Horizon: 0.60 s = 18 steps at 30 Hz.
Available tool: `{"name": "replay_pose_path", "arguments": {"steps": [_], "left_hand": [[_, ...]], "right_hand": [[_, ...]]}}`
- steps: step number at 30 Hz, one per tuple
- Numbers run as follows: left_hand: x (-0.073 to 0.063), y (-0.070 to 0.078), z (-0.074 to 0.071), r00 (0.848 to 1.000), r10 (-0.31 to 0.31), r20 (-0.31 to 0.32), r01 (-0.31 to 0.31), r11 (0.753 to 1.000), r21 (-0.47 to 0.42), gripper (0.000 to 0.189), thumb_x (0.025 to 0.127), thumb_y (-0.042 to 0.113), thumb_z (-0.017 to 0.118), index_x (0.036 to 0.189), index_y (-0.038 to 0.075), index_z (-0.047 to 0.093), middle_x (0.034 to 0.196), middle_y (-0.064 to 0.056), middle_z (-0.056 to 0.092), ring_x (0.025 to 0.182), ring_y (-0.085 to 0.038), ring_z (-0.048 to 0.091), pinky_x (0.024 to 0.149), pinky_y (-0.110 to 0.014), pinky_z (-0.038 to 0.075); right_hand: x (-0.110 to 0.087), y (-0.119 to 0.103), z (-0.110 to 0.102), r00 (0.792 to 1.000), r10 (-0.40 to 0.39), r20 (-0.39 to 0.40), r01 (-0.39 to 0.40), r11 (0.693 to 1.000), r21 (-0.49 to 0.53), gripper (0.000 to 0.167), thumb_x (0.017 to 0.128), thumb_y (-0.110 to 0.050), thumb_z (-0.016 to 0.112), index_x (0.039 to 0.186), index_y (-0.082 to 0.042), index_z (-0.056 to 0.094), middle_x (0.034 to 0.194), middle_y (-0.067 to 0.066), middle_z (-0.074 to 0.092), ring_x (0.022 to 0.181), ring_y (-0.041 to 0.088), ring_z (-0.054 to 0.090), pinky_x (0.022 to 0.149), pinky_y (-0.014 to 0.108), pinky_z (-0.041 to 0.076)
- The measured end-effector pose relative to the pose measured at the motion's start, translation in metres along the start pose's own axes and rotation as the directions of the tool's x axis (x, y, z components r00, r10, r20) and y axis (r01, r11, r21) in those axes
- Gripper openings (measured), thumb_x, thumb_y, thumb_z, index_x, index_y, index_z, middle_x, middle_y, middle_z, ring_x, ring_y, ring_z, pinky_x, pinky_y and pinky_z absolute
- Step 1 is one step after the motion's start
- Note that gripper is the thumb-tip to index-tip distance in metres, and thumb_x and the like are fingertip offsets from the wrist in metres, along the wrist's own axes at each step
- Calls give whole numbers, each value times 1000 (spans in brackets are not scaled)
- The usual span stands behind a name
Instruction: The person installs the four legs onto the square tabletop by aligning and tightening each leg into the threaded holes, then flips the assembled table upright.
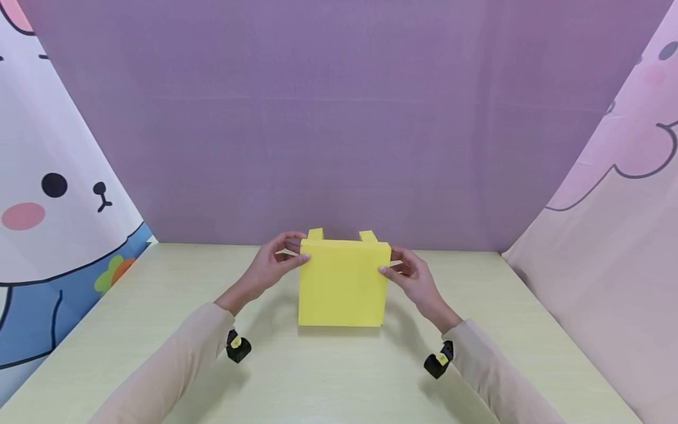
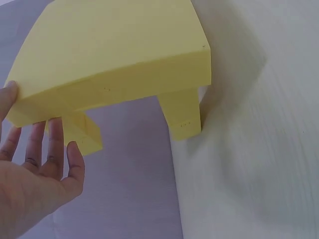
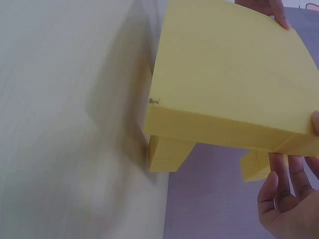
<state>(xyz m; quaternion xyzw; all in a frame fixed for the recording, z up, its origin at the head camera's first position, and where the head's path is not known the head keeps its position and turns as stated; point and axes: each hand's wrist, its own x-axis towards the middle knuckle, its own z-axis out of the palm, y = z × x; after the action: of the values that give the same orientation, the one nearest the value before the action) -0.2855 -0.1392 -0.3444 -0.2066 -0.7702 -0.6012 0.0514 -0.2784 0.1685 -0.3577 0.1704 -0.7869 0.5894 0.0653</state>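
A small yellow stool is tipped on its side, its square top facing me and its legs pointing away. My left hand grips the upper left corner, thumb on the flat face and fingers behind the edge. At the upper right corner my right hand holds it the same way. The left wrist view shows the left hand's fingers under the stool's side, beside one stubby leg. In the right wrist view, the right hand curls its fingers at the edge near another leg.
The pale wood-grain tabletop spreads beneath the stool. A purple backdrop rises behind the table. Cartoon-printed cloths hang at the left and right. Small black cameras sit at both wrists.
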Motion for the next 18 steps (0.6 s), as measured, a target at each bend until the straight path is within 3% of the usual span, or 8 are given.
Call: {"name": "replay_pose_path", "arguments": {"steps": [7,18], "left_hand": [[1,4,1,1000,19,-14,-19,1000,-7,45,82,24,69,121,11,51,104,-11,56,94,-19,54,83,-29,49],[9,5,5,999,18,-47,-16,999,52,36,83,29,67,115,17,54,99,-8,57,94,-20,54,81,-31,49]], "right_hand": [[0,-3,0,1000,1,-21,-1,1000,-16,47,83,-20,68,125,-11,52,110,14,54,87,19,59,73,21,49],[3,-9,-2,998,-13,-60,11,999,-43,50,83,-21,67,129,-12,49,110,12,56,86,23,57,67,21,48]]}}
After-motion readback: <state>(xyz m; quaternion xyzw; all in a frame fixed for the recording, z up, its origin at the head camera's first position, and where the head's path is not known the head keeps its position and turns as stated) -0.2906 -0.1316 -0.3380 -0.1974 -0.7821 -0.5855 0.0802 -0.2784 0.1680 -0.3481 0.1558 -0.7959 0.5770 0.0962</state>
